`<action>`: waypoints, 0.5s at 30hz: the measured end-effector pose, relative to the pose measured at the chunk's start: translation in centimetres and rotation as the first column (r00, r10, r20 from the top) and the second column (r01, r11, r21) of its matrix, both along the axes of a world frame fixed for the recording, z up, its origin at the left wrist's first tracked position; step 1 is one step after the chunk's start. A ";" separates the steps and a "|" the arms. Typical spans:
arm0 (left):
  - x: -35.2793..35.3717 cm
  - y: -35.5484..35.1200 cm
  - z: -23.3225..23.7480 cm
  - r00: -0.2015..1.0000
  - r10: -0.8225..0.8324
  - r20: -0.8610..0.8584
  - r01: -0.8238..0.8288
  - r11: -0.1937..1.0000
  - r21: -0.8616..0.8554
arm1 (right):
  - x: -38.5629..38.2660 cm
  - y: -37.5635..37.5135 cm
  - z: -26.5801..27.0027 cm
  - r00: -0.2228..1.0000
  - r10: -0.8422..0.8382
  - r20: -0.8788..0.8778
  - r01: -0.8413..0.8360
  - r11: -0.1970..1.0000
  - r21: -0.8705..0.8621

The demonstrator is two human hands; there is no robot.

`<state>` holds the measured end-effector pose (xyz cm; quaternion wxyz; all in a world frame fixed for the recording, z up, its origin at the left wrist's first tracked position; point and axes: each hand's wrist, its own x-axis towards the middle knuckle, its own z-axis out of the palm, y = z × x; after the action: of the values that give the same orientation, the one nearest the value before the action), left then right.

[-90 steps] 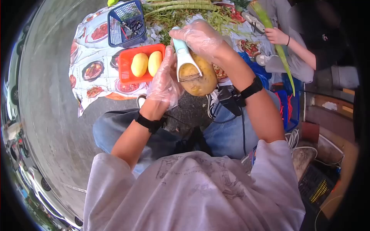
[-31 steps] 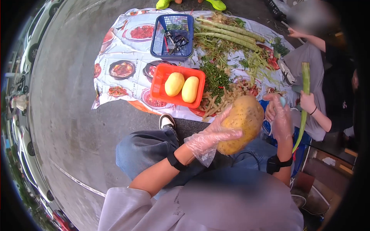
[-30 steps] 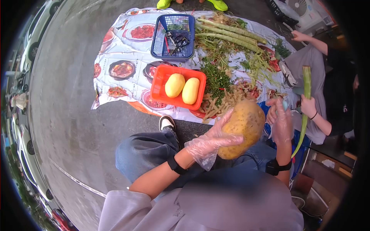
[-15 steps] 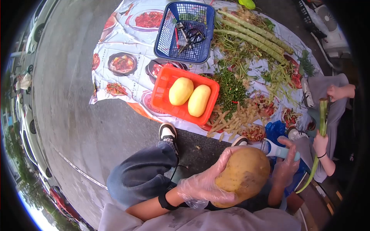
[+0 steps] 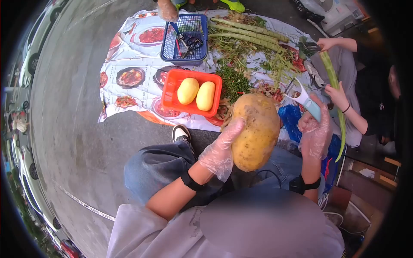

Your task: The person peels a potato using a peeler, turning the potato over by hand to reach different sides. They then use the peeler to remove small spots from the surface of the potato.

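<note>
In its clear plastic glove, my left hand (image 5: 221, 150) is closed around the left side of a big brown-skinned potato (image 5: 257, 133), held upright in front of my lap. My right hand (image 5: 316, 133), gloved too, grips the pale blue handle of a peeler (image 5: 311, 107) to the right of the potato. The peeler's white head points up and left, apart from the potato. Ahead, two peeled yellow potatoes (image 5: 188, 90) lie in an orange-red plastic basket (image 5: 170, 104). The fingers behind the potato are hidden.
A blue basket (image 5: 183, 60) holds dark tools; another person's gloved hand (image 5: 167, 10) is at its rim. Long green stalks (image 5: 249, 34), leaves and peelings cover the printed sheet (image 5: 133, 56). At right, a co-worker's hands hold a green stalk (image 5: 332, 77). A blue bag (image 5: 290, 122) lies near my right hand.
The potato has been raised and tipped more upright. My right hand has lifted the peeler. Another person's gloved hand has appeared at the blue basket, and the view has shifted.
</note>
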<state>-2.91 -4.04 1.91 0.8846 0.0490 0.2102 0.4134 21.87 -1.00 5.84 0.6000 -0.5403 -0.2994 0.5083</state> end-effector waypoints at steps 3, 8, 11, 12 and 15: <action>1.1 0.9 -0.1 0.997 0.050 0.059 -0.051 0.999 0.007 | -0.7 0.0 0.3 0.999 -0.015 -0.028 0.016 0.999 0.034; 1.5 1.6 0.7 0.990 0.136 0.038 -0.139 0.984 0.112 | -1.0 0.8 -0.3 0.962 0.148 -0.228 -0.129 0.987 0.094; 1.5 1.2 2.2 0.976 0.185 0.114 -0.200 0.970 0.136 | -1.6 1.9 1.8 0.944 0.166 -0.287 -0.177 0.984 -0.014; 1.6 1.2 2.3 0.976 0.186 0.114 -0.201 0.970 0.138 | -1.7 2.1 2.4 0.943 0.167 -0.286 -0.178 0.984 -0.012; 1.5 1.7 1.8 0.972 0.219 0.088 -0.232 0.957 0.177 | -1.9 2.2 4.2 0.812 0.472 -0.342 -0.489 0.871 0.041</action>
<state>-1.42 -2.29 3.67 0.8298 0.0929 0.1448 0.5308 19.97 1.17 10.07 0.4813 -0.3650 -0.3049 0.7363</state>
